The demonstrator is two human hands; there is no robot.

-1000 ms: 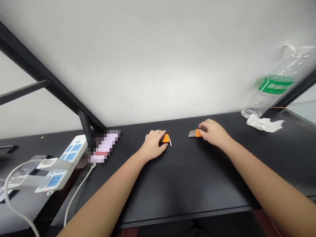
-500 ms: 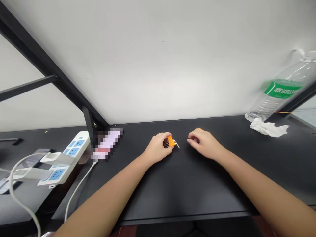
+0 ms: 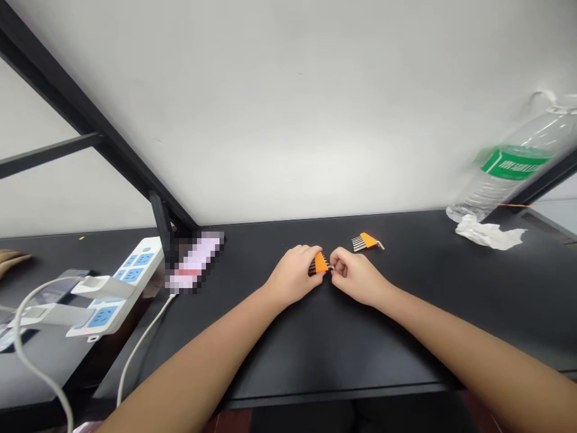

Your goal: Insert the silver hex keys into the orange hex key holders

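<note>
Gripped from the left side by my left hand (image 3: 294, 272) is an orange hex key holder (image 3: 321, 262), with several metal keys through it. My right hand (image 3: 356, 274) is closed in a pinch at the holder's right side, its thumb and forefinger on the short bent end of a hex key (image 3: 332, 267). Most of that key is hidden by the fingers and the holder. Just beyond my right hand, a second orange hex key holder (image 3: 368, 240) lies on the black table (image 3: 342, 355), its keys pointing left and a bent end sticking out to the right.
A phone-like, pixelated thing (image 3: 196, 262) with a white cable (image 3: 140, 355) lies left of my hands. Farther left are a power strip (image 3: 143, 257) and another person's hand (image 3: 12, 262). A large clear bottle (image 3: 518, 161) and crumpled tissue (image 3: 489, 233) stand and lie at right.
My right hand has moved left and nearer, uncovering the second holder, and now pinches a key at the held holder. My left hand has shifted slightly right. Another person's fingers have appeared at far left.
</note>
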